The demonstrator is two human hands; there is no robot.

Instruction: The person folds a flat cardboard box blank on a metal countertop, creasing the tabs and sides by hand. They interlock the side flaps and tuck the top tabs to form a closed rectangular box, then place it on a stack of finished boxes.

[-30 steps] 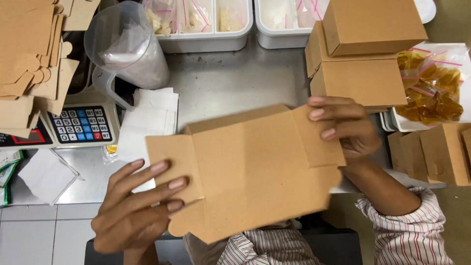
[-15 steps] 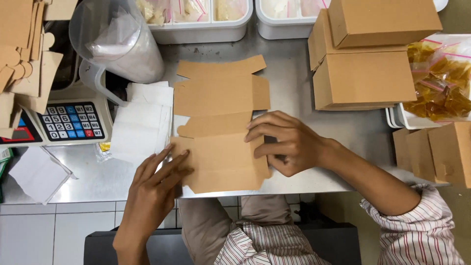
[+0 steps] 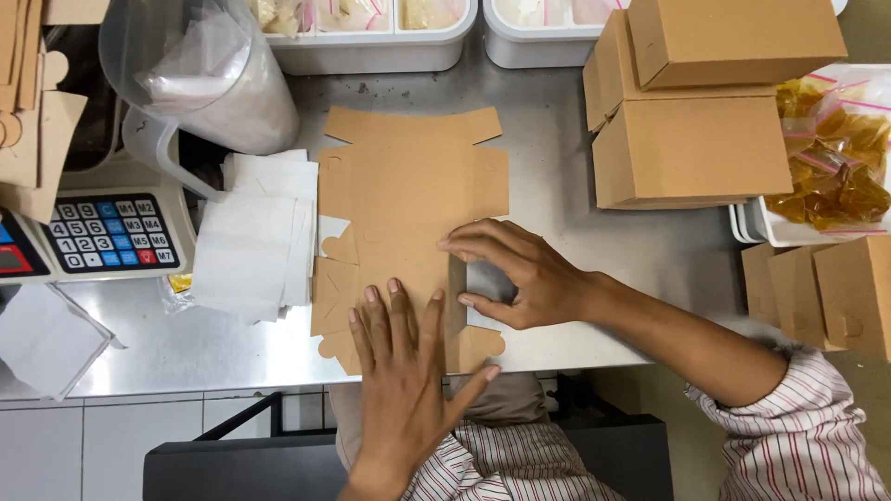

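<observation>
A flat brown cardboard box blank [image 3: 408, 199] lies unfolded on the steel counter [image 3: 575, 232], its flaps spread out. My left hand [image 3: 404, 362] presses flat on its near part, fingers apart and pointing away from me. My right hand [image 3: 520, 274] rests on the blank's right edge, fingers curled at the side flap. Neither hand holds anything lifted.
White paper sheets [image 3: 251, 237] lie left of the blank, beside a scale with a keypad [image 3: 111, 232] and a clear plastic jug [image 3: 200, 79]. Folded brown boxes [image 3: 691, 111] stack at the right, bagged yellow snacks [image 3: 835, 153] beyond. White bins [image 3: 371, 42] line the back.
The blank, held up a second ago, was laid on the counter and unfolded fully flat. My left hand moved onto its near part; my right hand slid to its right edge.
</observation>
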